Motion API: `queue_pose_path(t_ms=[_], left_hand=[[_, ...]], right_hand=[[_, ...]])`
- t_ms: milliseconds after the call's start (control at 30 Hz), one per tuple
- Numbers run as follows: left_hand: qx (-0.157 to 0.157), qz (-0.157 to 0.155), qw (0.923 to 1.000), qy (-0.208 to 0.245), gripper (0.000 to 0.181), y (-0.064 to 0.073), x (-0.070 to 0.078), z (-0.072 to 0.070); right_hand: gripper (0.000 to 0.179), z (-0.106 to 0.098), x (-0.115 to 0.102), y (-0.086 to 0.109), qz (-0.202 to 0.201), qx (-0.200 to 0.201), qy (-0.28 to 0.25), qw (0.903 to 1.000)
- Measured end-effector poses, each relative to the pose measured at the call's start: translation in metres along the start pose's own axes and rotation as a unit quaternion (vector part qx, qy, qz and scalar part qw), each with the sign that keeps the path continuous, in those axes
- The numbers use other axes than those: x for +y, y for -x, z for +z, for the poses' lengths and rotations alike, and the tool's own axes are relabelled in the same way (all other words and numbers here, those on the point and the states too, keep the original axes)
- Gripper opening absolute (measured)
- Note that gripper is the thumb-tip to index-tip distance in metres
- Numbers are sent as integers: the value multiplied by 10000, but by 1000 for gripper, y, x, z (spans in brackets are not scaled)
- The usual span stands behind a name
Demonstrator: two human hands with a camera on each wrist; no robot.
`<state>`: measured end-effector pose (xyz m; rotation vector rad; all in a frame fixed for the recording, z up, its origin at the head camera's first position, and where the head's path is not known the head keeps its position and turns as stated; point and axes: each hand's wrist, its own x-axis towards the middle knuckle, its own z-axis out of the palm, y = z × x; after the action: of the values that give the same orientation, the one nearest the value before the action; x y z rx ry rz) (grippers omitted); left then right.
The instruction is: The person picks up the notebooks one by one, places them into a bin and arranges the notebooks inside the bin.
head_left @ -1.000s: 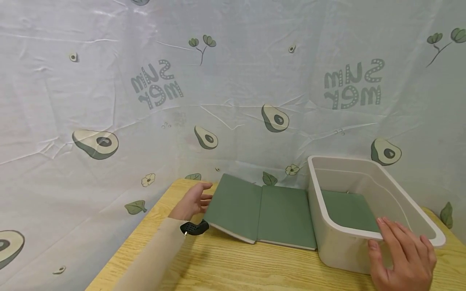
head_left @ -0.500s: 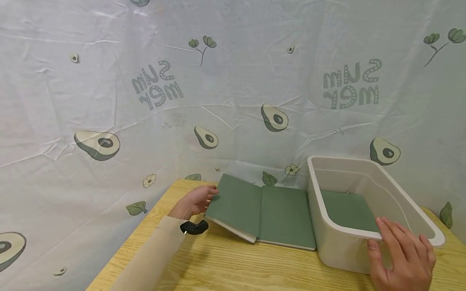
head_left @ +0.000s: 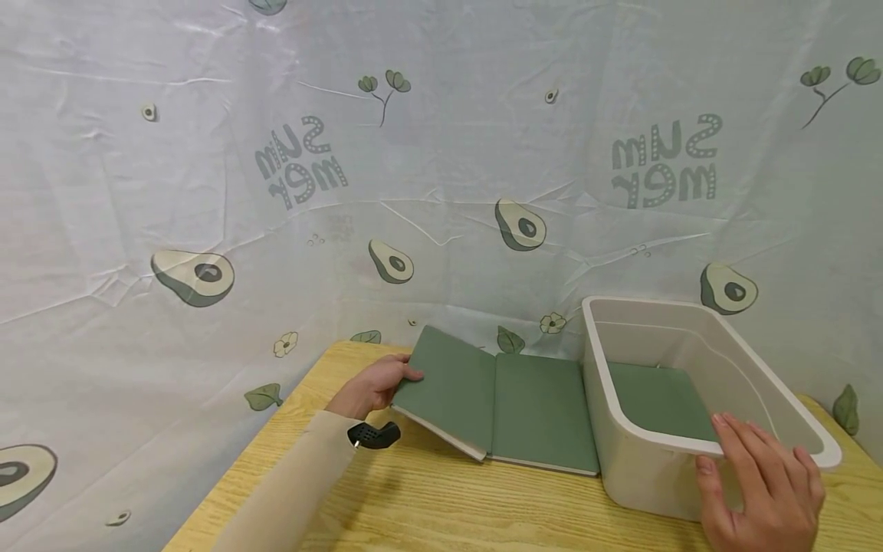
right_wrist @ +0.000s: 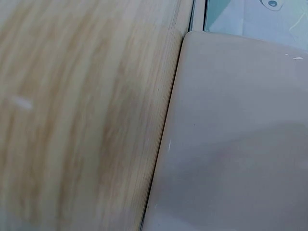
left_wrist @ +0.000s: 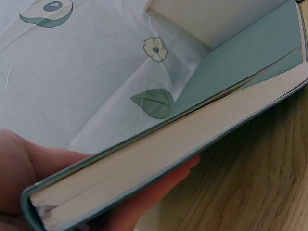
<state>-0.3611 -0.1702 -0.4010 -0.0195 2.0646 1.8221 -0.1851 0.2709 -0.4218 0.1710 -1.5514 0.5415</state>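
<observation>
My left hand [head_left: 379,383] grips a green hardcover book [head_left: 448,391] by its left end, thumb on top and fingers underneath. That end is raised and the book slopes down to the right. In the left wrist view the book's [left_wrist: 130,168] page block faces the camera, with the hand [left_wrist: 29,168] around the spine end. A second green book [head_left: 541,410] lies flat against the tub's left side. My right hand [head_left: 766,483] rests over the near rim of a white plastic tub [head_left: 662,468], fingers extended. Another green book [head_left: 655,395] lies inside the tub.
Everything stands on a wood-grain table [head_left: 441,514]. A pale curtain [head_left: 448,153] printed with avocados hangs behind and to the left, close to the table's back edge. A black wrist device [head_left: 375,435] sits on the left sleeve.
My left hand has moved right onto the sloping book and closed around its left end, which has risen slightly. The right hand stays on the tub rim.
</observation>
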Motion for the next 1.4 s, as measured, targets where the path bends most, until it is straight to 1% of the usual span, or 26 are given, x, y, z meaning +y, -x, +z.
queue_pose_path(t_ms=[133, 367, 467, 633, 767, 900, 1000, 1067, 1233, 1400], left_hand=[[113, 130, 9998, 55, 64, -1, -1, 3], [130, 462, 9988, 94, 65, 3, 5, 10], [261, 550, 9980, 149, 64, 5, 9, 14], [440, 693, 9957, 421, 64, 8, 16, 22], [374, 809, 9932, 750, 65, 12, 24, 33], [316, 922, 9901, 1013, 65, 16, 33, 45], [295, 995, 9884, 1110, 64, 19, 40, 54], [248, 1044, 9875, 1152, 64, 22, 44, 60], [160, 1168, 9837, 1359, 63, 26, 56, 73], [72, 1251, 9783, 1650, 63, 29, 66, 83]], right_hand=[[51, 0, 0, 0, 24, -31, -1, 10000], [51, -2, 2, 1, 79, -155, 96, 9998], [52, -3, 3, 1, 113, -238, 141, 9996], [51, -2, 6, 3, 131, -291, 161, 9994], [52, -3, 12, 7, 159, -383, 221, 9989], [51, -3, 15, 8, 133, -326, 183, 9992], [50, -1, 13, 6, 85, -180, 92, 9998], [50, 0, 11, 4, 71, -154, 76, 9998], [52, -1, 4, 0, 101, -235, 96, 9996], [52, -2, 4, 0, 107, -251, 122, 9996]])
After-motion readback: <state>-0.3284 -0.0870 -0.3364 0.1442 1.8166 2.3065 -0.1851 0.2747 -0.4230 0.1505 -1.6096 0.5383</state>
